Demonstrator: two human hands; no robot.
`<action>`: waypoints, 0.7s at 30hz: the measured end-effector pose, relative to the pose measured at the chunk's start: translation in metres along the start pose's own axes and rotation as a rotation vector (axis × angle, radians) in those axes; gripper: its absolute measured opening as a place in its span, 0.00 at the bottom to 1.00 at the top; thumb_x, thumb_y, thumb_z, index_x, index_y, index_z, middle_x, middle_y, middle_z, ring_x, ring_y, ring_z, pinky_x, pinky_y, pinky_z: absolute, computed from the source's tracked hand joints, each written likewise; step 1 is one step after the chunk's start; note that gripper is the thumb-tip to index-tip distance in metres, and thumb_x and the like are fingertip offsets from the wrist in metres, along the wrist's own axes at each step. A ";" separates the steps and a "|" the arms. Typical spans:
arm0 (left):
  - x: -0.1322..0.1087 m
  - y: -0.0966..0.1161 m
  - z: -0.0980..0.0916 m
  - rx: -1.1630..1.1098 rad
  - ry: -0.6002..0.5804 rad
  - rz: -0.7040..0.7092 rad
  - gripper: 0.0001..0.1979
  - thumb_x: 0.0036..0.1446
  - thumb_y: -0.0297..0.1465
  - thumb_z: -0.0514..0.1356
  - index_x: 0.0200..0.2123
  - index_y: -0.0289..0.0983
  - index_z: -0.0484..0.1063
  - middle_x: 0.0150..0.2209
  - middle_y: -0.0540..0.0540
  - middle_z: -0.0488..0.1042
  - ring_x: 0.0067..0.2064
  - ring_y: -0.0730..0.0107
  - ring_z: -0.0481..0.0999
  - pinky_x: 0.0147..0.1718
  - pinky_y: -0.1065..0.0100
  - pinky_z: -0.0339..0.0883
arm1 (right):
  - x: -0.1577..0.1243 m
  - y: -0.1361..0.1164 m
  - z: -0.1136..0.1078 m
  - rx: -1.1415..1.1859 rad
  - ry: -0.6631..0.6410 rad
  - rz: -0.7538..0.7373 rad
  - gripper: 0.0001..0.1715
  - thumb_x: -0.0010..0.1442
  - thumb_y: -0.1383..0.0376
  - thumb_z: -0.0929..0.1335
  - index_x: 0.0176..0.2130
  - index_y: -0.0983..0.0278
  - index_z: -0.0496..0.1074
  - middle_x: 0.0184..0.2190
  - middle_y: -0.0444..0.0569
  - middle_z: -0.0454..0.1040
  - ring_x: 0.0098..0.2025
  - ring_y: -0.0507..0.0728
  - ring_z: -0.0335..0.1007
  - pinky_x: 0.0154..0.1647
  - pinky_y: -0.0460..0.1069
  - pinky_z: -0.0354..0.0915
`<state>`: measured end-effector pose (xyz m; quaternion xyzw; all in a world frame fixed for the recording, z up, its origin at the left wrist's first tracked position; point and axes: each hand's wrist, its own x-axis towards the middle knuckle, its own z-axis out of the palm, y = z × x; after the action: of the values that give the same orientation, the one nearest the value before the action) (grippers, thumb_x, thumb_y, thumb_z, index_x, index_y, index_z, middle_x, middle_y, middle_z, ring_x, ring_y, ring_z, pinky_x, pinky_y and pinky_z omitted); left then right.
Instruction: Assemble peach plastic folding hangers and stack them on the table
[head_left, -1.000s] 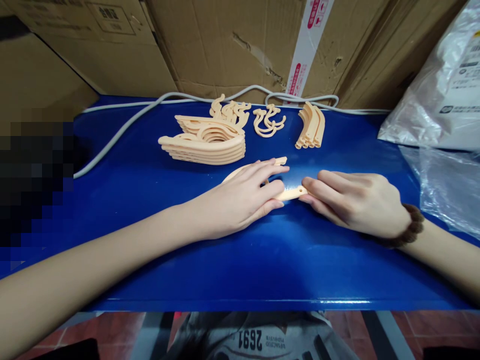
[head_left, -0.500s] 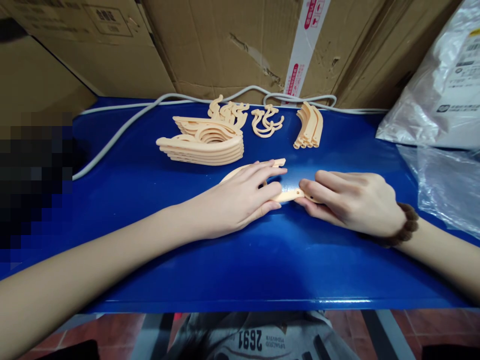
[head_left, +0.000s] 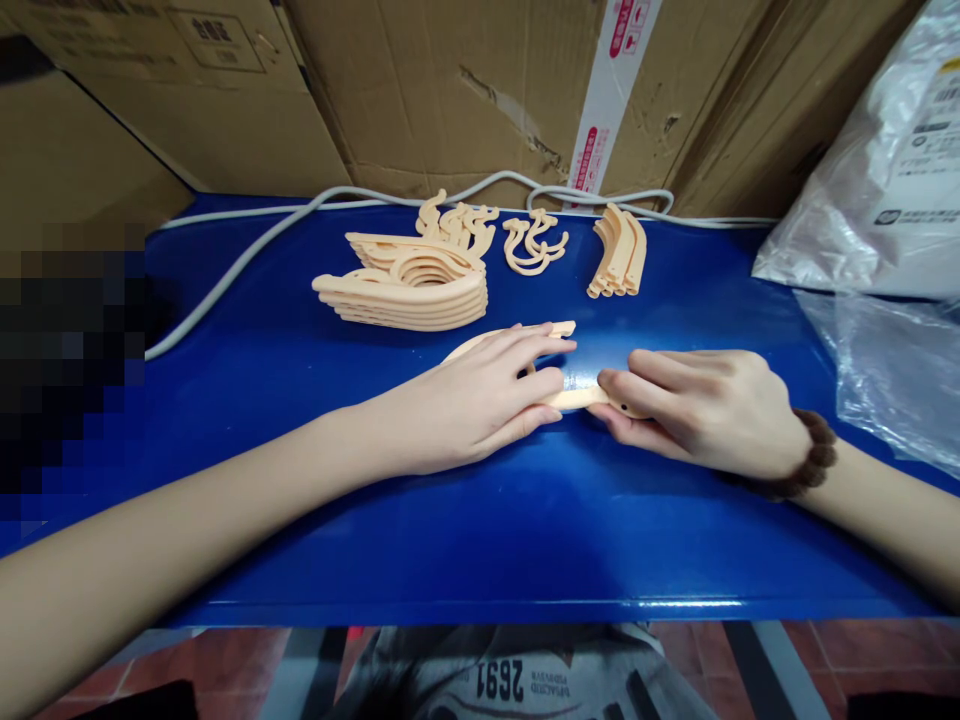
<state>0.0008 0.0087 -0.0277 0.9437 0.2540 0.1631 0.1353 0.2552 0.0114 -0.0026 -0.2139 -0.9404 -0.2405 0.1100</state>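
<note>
On the blue table, my left hand (head_left: 480,405) lies over a cream plastic hanger body (head_left: 577,399), pressing and gripping it. Much of that body is hidden under the palm; its far tip sticks out beyond my fingers. My right hand (head_left: 701,410) is closed, thumb and fingers pinching a small cream plastic hanger arm piece (head_left: 631,410) at the body's near right end. A small hole shows on the piece between my fingers. How far the two parts overlap is hidden by the fingertips.
Behind my hands are a stack of hanger bodies (head_left: 412,305), several loose hooks (head_left: 529,255) and a bundle of curved arm pieces (head_left: 619,250). A white cable (head_left: 330,200) runs along cardboard boxes (head_left: 450,100). Plastic bags (head_left: 847,220) lie at the right.
The hole at the hanger body's right end has gone out of sight at my right fingertips. The body has turned or shifted slightly; both hands stay almost in place.
</note>
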 end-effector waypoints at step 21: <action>0.000 -0.010 0.001 -0.215 0.271 -0.182 0.13 0.61 0.32 0.65 0.47 0.34 0.72 0.51 0.41 0.76 0.54 0.61 0.75 0.54 0.64 0.67 | 0.005 -0.009 0.005 0.627 -0.067 -0.100 0.41 0.62 0.35 0.60 0.45 0.67 0.74 0.30 0.49 0.72 0.32 0.56 0.63 0.36 0.51 0.52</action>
<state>-0.0028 0.0167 -0.0317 0.8664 0.3355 0.3018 0.2139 0.2467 0.0087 -0.0092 -0.1309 -0.9811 0.0629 0.1275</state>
